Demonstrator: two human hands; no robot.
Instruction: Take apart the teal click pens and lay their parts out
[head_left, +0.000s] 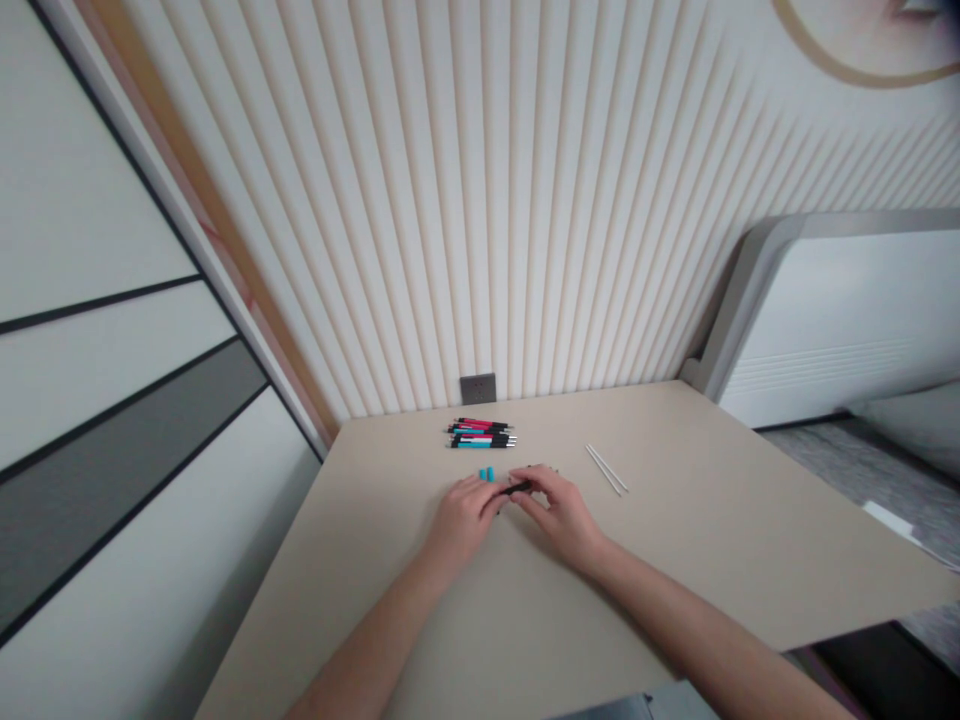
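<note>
Over the middle of the table, my left hand and my right hand meet at a small black pen part. The fingers of both hands are closed in a pinch on it, one hand at each end. Just beyond my left fingertips lie small turquoise pieces. Farther back, several pens with red, blue and black barrels lie side by side in a pile. Some tiny dark bits near my right fingers are partly hidden by the hand and too small to name.
Two thin white sticks lie to the right of my hands on the beige table. A dark wall socket sits at the table's back edge, on the ribbed wall. To the right stands a white headboard; a cabinet is at the left.
</note>
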